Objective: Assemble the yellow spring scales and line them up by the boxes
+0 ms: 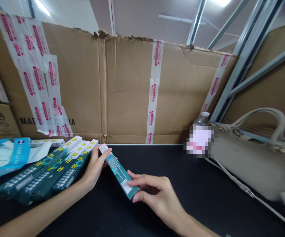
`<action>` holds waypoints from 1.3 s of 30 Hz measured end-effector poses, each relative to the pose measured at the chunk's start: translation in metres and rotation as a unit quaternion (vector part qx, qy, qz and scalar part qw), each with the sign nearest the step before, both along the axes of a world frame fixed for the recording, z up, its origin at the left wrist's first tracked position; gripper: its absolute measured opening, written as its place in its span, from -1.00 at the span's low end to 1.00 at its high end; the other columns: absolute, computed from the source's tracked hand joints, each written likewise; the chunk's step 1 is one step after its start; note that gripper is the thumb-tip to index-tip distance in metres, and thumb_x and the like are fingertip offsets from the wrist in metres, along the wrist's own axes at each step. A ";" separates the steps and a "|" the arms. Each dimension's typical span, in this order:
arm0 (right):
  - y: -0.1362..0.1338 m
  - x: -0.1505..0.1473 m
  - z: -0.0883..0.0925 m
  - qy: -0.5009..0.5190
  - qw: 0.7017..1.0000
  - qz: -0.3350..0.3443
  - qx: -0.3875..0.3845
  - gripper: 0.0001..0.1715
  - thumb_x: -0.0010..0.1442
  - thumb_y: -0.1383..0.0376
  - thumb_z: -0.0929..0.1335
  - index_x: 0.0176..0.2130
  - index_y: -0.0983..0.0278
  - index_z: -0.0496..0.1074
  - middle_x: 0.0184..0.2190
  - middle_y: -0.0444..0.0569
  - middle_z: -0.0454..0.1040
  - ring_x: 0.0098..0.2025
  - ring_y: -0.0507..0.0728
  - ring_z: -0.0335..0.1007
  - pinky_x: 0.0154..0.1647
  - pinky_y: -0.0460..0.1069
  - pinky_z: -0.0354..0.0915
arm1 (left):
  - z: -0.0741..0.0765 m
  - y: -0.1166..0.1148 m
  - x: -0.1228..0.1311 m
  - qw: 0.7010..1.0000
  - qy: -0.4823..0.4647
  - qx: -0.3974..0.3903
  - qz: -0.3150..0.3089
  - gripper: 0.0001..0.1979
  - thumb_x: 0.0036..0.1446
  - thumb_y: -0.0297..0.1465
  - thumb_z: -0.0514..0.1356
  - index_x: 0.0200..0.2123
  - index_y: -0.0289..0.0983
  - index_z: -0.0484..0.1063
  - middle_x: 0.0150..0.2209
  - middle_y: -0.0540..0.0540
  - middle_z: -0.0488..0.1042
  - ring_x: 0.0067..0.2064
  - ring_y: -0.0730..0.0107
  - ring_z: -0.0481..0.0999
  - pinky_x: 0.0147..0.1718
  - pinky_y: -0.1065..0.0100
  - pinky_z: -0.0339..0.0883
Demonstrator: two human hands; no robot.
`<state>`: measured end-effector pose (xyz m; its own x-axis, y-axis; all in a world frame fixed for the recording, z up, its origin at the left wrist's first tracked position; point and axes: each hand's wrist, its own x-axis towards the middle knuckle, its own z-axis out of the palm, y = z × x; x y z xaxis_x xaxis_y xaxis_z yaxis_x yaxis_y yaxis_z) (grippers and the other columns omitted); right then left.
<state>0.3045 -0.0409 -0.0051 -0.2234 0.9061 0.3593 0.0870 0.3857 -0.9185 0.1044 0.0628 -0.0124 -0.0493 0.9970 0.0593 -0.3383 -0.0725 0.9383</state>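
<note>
A long, narrow green-and-white carton (117, 171) is held tilted above the black tabletop, its printed side towards me. My left hand (96, 166) grips its far, white end, thumb on top and the other fingers partly hidden behind. At the near end, my right hand (157, 194) pinches the green part between thumb and fingers, beside a white label. Left of my left hand lie several similar green-and-white boxes (65, 168) with yellow lettering, side by side and slanting away from me.
A blue tissue pack (7, 156) lies at the far left. Cardboard sheets (127, 89) with printed tape stand behind the black table (102, 210). At the right are a bottle (201, 131), partly pixelated, and a beige handbag (253, 158) with its strap trailing forward. A metal shelf frame (233, 79) rises behind.
</note>
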 end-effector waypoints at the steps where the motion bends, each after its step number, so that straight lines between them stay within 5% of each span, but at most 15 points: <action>1: 0.001 0.000 -0.001 -0.010 1.000 0.006 0.006 -0.77 0.05 0.19 0.56 -0.21 0.07 0.67 -0.19 -0.03 0.68 0.11 0.35 0.50 0.04 0.12 0.42 | 0.002 -0.001 0.001 1.000 0.003 0.002 -0.007 -0.51 0.07 -0.37 0.38 0.03 -0.13 0.27 -0.20 0.01 0.48 -0.27 0.21 0.66 -0.28 0.23 0.54; 5: 0.004 0.001 -0.009 -0.128 0.984 0.024 0.121 -0.83 0.19 0.25 0.48 -0.17 0.09 0.65 0.00 -0.02 0.61 -0.13 0.23 0.59 -0.06 0.11 0.45 | 0.010 -0.007 0.004 0.999 0.003 0.017 -0.033 -0.27 0.02 -0.41 0.40 0.18 -0.10 0.13 -0.07 -0.09 0.51 -0.03 0.10 0.61 -0.08 0.21 0.47; 8: 0.009 0.000 -0.016 -0.176 0.966 0.014 0.188 -0.73 0.23 0.43 0.42 -0.12 0.13 0.61 0.13 0.00 0.52 -0.04 0.21 0.55 0.02 0.12 0.44 | 0.008 -0.016 0.006 0.993 0.020 0.019 -0.118 -0.24 -0.06 -0.34 0.45 0.17 -0.23 0.19 -0.01 -0.21 0.52 0.10 -0.03 0.52 -0.01 0.17 0.43; 11: 0.017 0.001 -0.019 -0.156 0.968 -0.037 0.191 -0.65 0.12 0.55 0.45 -0.14 0.19 0.58 0.12 0.03 0.48 0.05 0.21 0.51 0.11 0.09 0.41 | -0.002 -0.031 0.008 0.977 0.076 0.023 -0.200 -0.19 -0.05 -0.23 0.45 0.20 -0.30 0.17 0.06 -0.32 0.49 0.08 -0.05 0.53 0.05 0.10 0.40; 14: 0.024 0.005 -0.019 -0.128 0.976 -0.080 0.156 -0.71 0.10 0.52 0.47 -0.18 0.23 0.57 0.07 0.05 0.40 -0.10 0.15 0.55 -0.07 0.02 0.51 | -0.011 -0.046 0.011 0.963 0.118 0.041 -0.238 -0.16 0.04 -0.15 0.39 0.28 -0.19 0.07 0.21 -0.32 0.37 -0.09 0.09 0.61 -0.05 0.07 0.45; 17: 0.024 0.007 -0.017 -0.118 0.979 -0.085 0.144 -0.74 0.14 0.43 0.48 -0.14 0.21 0.55 0.05 0.05 0.35 -0.15 0.12 0.54 -0.20 -0.01 0.53 | -0.014 -0.051 0.012 0.966 0.128 0.044 -0.222 -0.16 0.02 -0.08 0.38 0.26 -0.23 0.09 0.08 -0.28 0.47 -0.23 0.24 0.60 -0.16 0.15 0.47; 22: 0.018 0.005 -0.017 -0.178 0.960 -0.026 0.214 -0.60 0.22 0.43 0.43 0.04 0.15 0.49 0.04 0.03 0.42 0.03 0.16 0.49 0.08 0.04 0.43 | -0.016 -0.044 0.011 0.979 0.123 0.037 -0.157 -0.06 -0.04 0.04 0.35 0.23 -0.36 0.06 -0.34 -0.07 0.53 -0.28 0.23 0.54 -0.28 0.24 0.42; 28: 0.014 0.006 -0.012 -0.216 0.950 0.028 0.223 -0.45 0.26 0.44 0.38 0.19 0.09 0.39 0.16 0.00 0.40 0.15 0.13 0.41 0.19 0.01 0.35 | -0.014 -0.050 0.008 0.955 0.250 0.065 -0.143 -0.27 0.12 0.05 0.17 0.19 -0.33 0.17 -0.38 -0.02 0.46 -0.43 0.30 0.46 -0.38 0.26 0.38; 31: 0.009 0.004 -0.007 -0.218 0.959 0.054 0.174 -0.40 0.23 0.39 0.41 0.22 0.09 0.35 0.22 0.00 0.37 0.22 0.15 0.35 0.26 0.07 0.28 | -0.014 -0.058 -0.002 0.912 0.379 0.119 -0.103 -0.44 0.28 -0.01 0.00 0.20 -0.21 0.24 -0.28 -0.08 0.45 -0.32 0.24 0.49 -0.27 0.19 0.41; 33: 0.005 0.001 -0.005 -0.222 0.963 0.084 0.126 -0.29 0.19 0.34 0.45 0.27 0.10 0.27 0.24 0.01 0.36 0.25 0.18 0.31 0.31 0.11 0.23 | -0.013 -0.061 -0.013 0.845 0.489 0.211 -0.044 -0.57 0.35 -0.10 -0.05 0.13 -0.11 0.37 -0.16 -0.12 0.40 -0.10 0.17 0.46 -0.02 0.08 0.35; 36: 0.001 -0.002 -0.005 -0.251 0.960 0.098 0.078 -0.20 0.20 0.33 0.43 0.33 0.07 0.15 0.26 -0.01 0.33 0.27 0.18 0.28 0.32 0.15 0.21 | -0.003 -0.058 -0.033 0.746 0.591 0.302 0.055 -0.58 0.35 -0.10 -0.03 0.05 -0.15 0.45 -0.17 -0.15 0.34 -0.11 0.11 0.41 -0.04 0.03 0.37; 39: 0.000 -0.001 -0.007 -0.276 0.955 0.075 0.082 -0.31 0.31 0.33 0.34 0.33 0.02 0.13 0.30 -0.07 0.26 0.29 0.14 0.24 0.34 0.13 0.20 | 0.024 -0.047 -0.054 0.651 0.649 0.350 0.177 -0.54 0.35 -0.11 -0.05 0.06 -0.24 0.45 -0.10 -0.25 0.37 -0.03 -0.01 0.38 0.01 -0.03 0.32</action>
